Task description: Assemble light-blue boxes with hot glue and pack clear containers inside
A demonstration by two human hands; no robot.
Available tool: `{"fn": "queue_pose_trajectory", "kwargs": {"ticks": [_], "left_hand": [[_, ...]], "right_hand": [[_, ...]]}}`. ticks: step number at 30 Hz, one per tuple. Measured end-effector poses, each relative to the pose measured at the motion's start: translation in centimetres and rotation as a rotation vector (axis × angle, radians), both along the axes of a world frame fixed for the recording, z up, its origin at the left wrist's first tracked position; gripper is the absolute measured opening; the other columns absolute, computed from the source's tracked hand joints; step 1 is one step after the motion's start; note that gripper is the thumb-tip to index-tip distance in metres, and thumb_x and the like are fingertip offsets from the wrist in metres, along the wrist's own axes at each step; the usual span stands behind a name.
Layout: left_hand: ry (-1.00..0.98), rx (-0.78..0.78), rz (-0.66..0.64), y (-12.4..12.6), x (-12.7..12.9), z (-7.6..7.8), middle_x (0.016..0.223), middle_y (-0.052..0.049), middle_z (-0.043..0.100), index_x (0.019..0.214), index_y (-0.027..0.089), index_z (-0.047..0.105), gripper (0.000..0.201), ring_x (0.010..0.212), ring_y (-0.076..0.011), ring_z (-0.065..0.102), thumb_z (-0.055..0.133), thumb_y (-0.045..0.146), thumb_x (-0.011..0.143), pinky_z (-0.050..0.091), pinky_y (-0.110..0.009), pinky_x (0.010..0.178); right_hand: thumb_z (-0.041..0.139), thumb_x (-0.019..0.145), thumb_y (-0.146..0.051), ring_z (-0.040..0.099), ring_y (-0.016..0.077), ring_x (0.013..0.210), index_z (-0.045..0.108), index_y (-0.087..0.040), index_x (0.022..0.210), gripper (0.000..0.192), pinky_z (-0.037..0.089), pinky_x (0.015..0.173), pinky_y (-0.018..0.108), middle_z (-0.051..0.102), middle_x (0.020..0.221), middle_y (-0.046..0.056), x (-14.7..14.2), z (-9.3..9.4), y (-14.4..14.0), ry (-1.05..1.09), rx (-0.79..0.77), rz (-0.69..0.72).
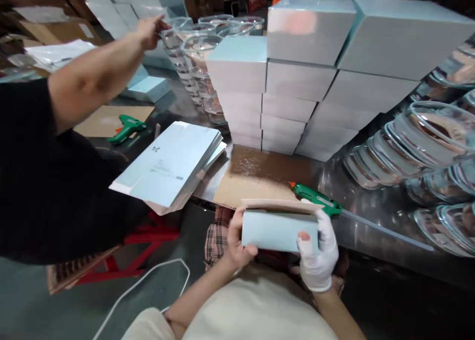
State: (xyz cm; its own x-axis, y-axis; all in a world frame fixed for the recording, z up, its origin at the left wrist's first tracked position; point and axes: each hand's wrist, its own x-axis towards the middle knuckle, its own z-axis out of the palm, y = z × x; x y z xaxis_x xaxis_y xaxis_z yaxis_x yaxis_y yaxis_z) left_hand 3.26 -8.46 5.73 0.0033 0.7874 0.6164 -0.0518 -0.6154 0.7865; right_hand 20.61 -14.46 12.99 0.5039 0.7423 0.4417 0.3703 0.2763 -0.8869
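Over my lap, at the table [371, 226] edge, both my left hand [237, 241] and gloved right hand [318, 255] clasp a pale blue box [278, 229], its flap raised, inside hidden. Behind, glass bowls [415, 147] nest in stacks.

Stacked pale-blue boxes [297, 82] behind a green glue gun [315, 199]; flat cartons [170, 164]; glass bowls [419, 142] at right.

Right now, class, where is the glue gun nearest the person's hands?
In the head view, the glue gun lies on the metal table just beyond the right hand, beside the brown cardboard sheet.
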Motion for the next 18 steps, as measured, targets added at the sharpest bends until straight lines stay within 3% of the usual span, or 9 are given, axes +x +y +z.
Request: {"fn": "queue_pose_trajectory", "kwargs": {"ticks": [2, 4, 6, 8, 10, 12, 15, 18], "left_hand": [[-0.024, 0.114, -0.010, 0.6, 0.2, 0.6, 0.134, -0.015, 0.061, 0.128, 0.028, 0.060, 0.064, 0.115, -0.0287, 0.069, 0.065, 0.078, 0.087, 0.060, -0.042, 0.091], [0.068, 0.245, -0.100, 1.2, -0.2, 1.2, 0.141, -0.015, 0.058, 0.127, 0.030, 0.063, 0.059, 0.119, -0.0282, 0.068, 0.067, 0.074, 0.088, 0.061, -0.040, 0.089], [0.179, 0.320, -0.160, 1.8, -1.2, 1.7, 0.138, -0.013, 0.062, 0.119, 0.028, 0.069, 0.051, 0.118, -0.0278, 0.069, 0.068, 0.070, 0.090, 0.061, -0.039, 0.089], [0.218, 0.324, -0.113, 2.3, -2.3, 1.8, 0.121, -0.011, 0.068, 0.112, 0.025, 0.073, 0.050, 0.114, -0.0274, 0.069, 0.069, 0.070, 0.090, 0.060, -0.038, 0.090], [0.205, 0.289, -0.045, 2.8, -2.8, 1.5, 0.105, -0.009, 0.070, 0.111, 0.024, 0.074, 0.052, 0.115, -0.0290, 0.069, 0.070, 0.070, 0.089, 0.058, -0.040, 0.094], [0.183, 0.211, -0.064, 3.1, -2.5, 0.7, 0.104, -0.011, 0.070, 0.112, 0.021, 0.075, 0.060, 0.116, -0.0315, 0.068, 0.069, 0.075, 0.086, 0.057, -0.043, 0.097], [0.190, 0.047, -0.243, 2.7, -0.4, -0.7, 0.110, -0.014, 0.071, 0.104, 0.019, 0.078, 0.062, 0.105, -0.0294, 0.071, 0.070, 0.077, 0.084, 0.058, -0.041, 0.089], [0.193, -0.060, -0.308, 1.4, 1.5, -1.8, 0.104, -0.013, 0.072, 0.091, 0.018, 0.079, 0.055, 0.095, -0.0257, 0.072, 0.073, 0.073, 0.084, 0.058, -0.036, 0.081]], "right_hand": [[0.076, 0.088, -0.035, 0.063, 0.0276, 0.132, 0.052, -0.027, 0.121, 0.042, 0.048, 0.112, 0.051, 0.064, 0.140, 0.011, -0.6, 1.1, 0.5, 0.119, 0.059, -0.064], [0.081, 0.083, -0.030, 0.062, 0.0248, 0.133, 0.047, -0.030, 0.124, 0.053, 0.049, 0.112, 0.048, 0.062, 0.143, 0.010, -0.5, 1.9, 0.7, 0.229, 0.047, -0.063], [0.080, 0.083, -0.035, 0.065, 0.0244, 0.129, 0.048, -0.031, 0.130, 0.057, 0.051, 0.109, 0.047, 0.063, 0.142, 0.010, 0.8, 2.2, 0.1, 0.278, -0.070, -0.009], [0.071, 0.090, -0.049, 0.070, 0.0260, 0.118, 0.057, -0.029, 0.128, 0.046, 0.053, 0.104, 0.046, 0.069, 0.133, 0.011, 3.4, 1.9, -1.0, 0.218, -0.235, -0.039], [0.058, 0.092, -0.063, 0.071, 0.0295, 0.107, 0.068, -0.024, 0.112, 0.045, 0.053, 0.101, 0.049, 0.074, 0.117, 0.013, 6.3, 1.0, -2.3, 0.000, -0.442, -0.212], [0.053, 0.088, -0.070, 0.071, 0.0344, 0.107, 0.072, -0.022, 0.100, 0.053, 0.050, 0.102, 0.052, 0.076, 0.110, 0.014, 8.7, -0.1, -2.9, -0.257, -0.700, -0.364], [0.063, 0.082, -0.066, 0.071, 0.0381, 0.112, 0.073, -0.020, 0.116, 0.059, 0.052, 0.100, 0.051, 0.075, 0.123, 0.017, 10.1, -1.4, -1.9, -0.388, -1.070, -0.311], [0.076, 0.075, -0.053, 0.074, 0.0360, 0.109, 0.071, -0.016, 0.127, 0.064, 0.054, 0.095, 0.044, 0.078, 0.117, 0.017, 10.4, -2.2, -0.3, -0.350, -1.168, -0.242]]}}
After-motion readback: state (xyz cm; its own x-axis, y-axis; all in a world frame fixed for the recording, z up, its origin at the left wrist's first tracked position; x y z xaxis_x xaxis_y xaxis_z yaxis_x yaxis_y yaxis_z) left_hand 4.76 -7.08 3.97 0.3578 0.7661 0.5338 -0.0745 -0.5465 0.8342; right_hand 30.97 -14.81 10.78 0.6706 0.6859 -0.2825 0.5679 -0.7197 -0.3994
